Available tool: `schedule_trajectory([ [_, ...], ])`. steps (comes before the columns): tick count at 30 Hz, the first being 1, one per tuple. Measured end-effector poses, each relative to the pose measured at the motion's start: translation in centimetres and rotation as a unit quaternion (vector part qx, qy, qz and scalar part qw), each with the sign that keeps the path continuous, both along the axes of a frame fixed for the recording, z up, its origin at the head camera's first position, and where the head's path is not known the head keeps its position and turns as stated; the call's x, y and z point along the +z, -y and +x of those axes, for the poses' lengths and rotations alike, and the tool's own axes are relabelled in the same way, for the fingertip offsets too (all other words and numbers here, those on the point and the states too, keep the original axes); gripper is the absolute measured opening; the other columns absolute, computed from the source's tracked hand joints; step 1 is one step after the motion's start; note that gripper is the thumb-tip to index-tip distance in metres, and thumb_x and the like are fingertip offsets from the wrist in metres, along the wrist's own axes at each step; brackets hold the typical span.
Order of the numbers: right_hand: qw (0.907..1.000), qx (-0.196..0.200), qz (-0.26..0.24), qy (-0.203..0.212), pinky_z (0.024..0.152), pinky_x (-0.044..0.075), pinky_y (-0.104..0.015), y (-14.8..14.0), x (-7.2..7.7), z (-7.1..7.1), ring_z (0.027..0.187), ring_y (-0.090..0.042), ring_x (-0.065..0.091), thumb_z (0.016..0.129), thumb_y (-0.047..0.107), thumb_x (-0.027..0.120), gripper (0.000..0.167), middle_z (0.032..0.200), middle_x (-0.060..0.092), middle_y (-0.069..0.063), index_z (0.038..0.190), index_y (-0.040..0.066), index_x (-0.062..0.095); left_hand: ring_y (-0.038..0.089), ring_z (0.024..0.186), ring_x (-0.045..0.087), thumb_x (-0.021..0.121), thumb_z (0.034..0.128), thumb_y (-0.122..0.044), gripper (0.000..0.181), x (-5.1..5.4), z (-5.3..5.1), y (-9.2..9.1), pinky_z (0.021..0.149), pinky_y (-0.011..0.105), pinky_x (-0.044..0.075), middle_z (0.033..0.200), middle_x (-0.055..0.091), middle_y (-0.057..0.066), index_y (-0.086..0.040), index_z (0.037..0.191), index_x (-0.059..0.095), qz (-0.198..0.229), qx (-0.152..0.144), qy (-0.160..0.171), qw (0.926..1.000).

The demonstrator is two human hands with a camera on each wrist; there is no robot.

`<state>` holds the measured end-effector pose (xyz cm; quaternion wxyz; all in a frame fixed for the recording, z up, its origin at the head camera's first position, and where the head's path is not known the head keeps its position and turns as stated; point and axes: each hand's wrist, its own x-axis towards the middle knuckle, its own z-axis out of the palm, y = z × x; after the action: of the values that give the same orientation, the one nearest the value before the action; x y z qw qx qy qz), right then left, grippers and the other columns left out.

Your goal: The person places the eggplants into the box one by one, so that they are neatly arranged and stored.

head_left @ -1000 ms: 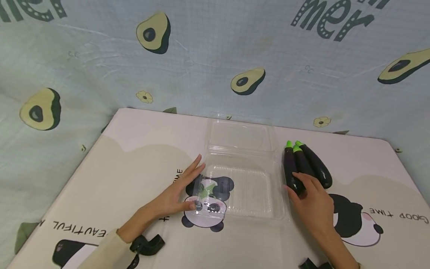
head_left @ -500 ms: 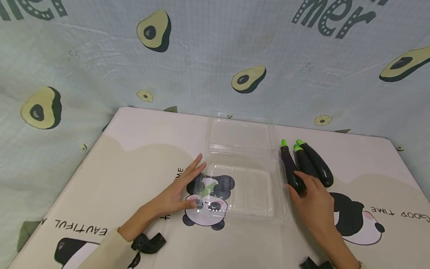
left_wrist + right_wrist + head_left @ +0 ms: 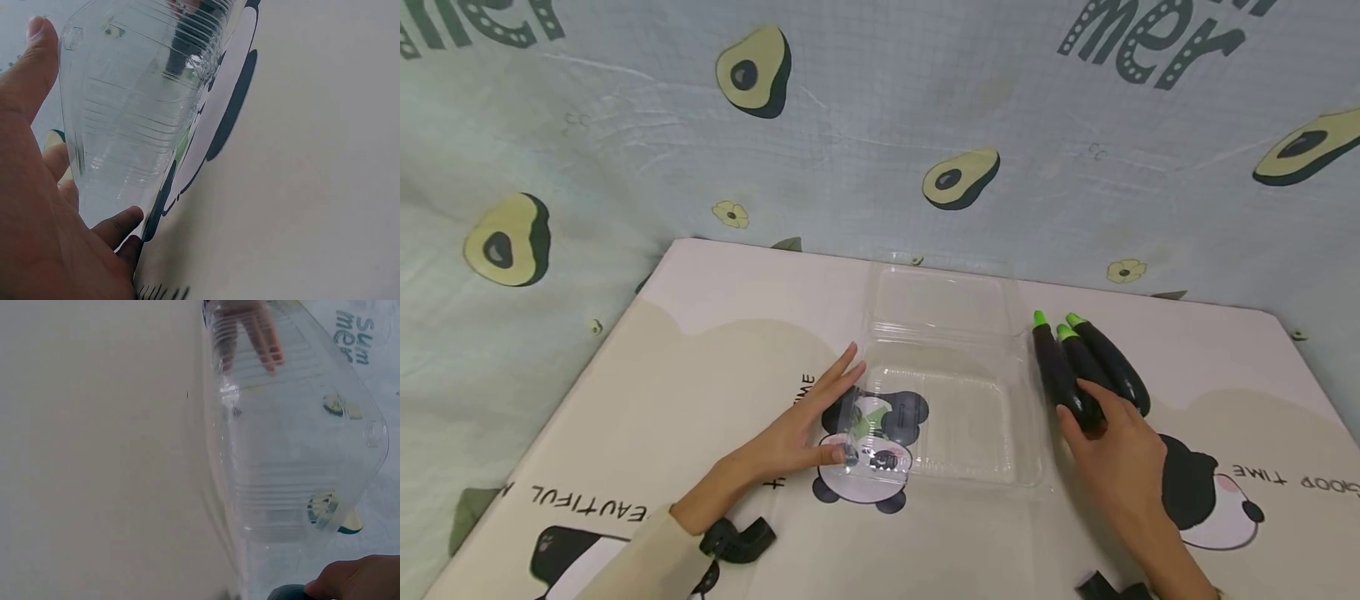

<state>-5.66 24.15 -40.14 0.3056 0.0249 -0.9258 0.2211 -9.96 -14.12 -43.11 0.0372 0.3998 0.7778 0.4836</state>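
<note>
A clear plastic box point(image 3: 962, 425) lies with its lid point(image 3: 940, 300) folded back toward the wall. The left hand point(image 3: 790, 437) rests at the box's left side, fingers spread and fairly straight; the left wrist view shows this hand point(image 3: 50, 206) against the box wall point(image 3: 125, 112). To the right of the box, the right hand point(image 3: 1120, 458) pinches the lower end of one dark eggplant point(image 3: 1060, 375) between thumb and fingers. Two more eggplants point(image 3: 1082, 358) point(image 3: 1116, 367) with green tops lie just beside it. In the right wrist view only part of the right hand point(image 3: 359, 578) shows at the bottom edge.
The table point(image 3: 737, 292) has a printed cover with pandas and lettering. Behind it hangs a cloth point(image 3: 850, 125) with avocado prints, close to the folded-back lid. Black straps point(image 3: 737, 540) are at both wrists.
The upper end of the held eggplant swung left toward the box, then back slightly right, and the right hand shifted a little right. The left hand has kept its place at the box.
</note>
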Motion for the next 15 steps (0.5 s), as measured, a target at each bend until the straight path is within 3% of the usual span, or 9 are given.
schedule_trajectory([
  [3,0.9999,-0.004,-0.010,-0.012,0.048,0.039,-0.030,-0.4,0.6,0.0,0.057,-0.026,0.059,0.075,0.010,0.080,0.042,0.078,0.063,-0.015,0.114,0.003,0.068,0.029,0.145,0.000,0.049,0.0840,-0.071,0.096,0.0,0.1,0.0,0.106,0.066,0.014,0.160,-0.003,0.008,-0.014,0.154,0.018,-0.005,0.003,-0.001,1.0000],
  [7,0.9985,0.019,-0.020,-0.047,0.055,0.041,-0.014,-1.0,1.1,-0.2,0.057,-0.027,0.062,0.073,0.008,0.081,0.046,0.084,0.064,-0.016,0.116,0.003,0.068,0.029,0.145,0.000,0.047,0.0824,-0.074,0.098,0.0,0.0,-0.1,0.106,0.066,0.014,0.160,-0.003,0.007,-0.014,0.154,0.017,-0.007,0.007,-0.002,1.0000],
  [13,0.9955,0.062,-0.018,-0.069,0.063,0.039,-0.002,-1.6,1.8,-0.6,0.063,0.000,0.056,0.071,0.003,0.081,0.048,0.090,0.064,-0.018,0.117,0.000,0.066,0.028,0.145,0.000,0.048,0.0831,-0.073,0.096,0.0,0.1,-0.1,0.105,0.067,0.014,0.161,-0.003,0.005,-0.015,0.154,0.018,-0.009,0.008,0.004,0.9999],
  [15,0.9950,0.069,-0.015,-0.070,0.064,0.039,-0.002,-1.6,2.1,-0.8,0.065,0.002,0.053,0.071,0.002,0.080,0.049,0.092,0.064,-0.018,0.118,0.000,0.066,0.028,0.145,0.000,0.049,0.0836,-0.071,0.096,0.0,0.0,-0.1,0.105,0.067,0.014,0.161,-0.003,0.005,-0.014,0.154,0.019,-0.008,0.010,0.004,0.9999],
])
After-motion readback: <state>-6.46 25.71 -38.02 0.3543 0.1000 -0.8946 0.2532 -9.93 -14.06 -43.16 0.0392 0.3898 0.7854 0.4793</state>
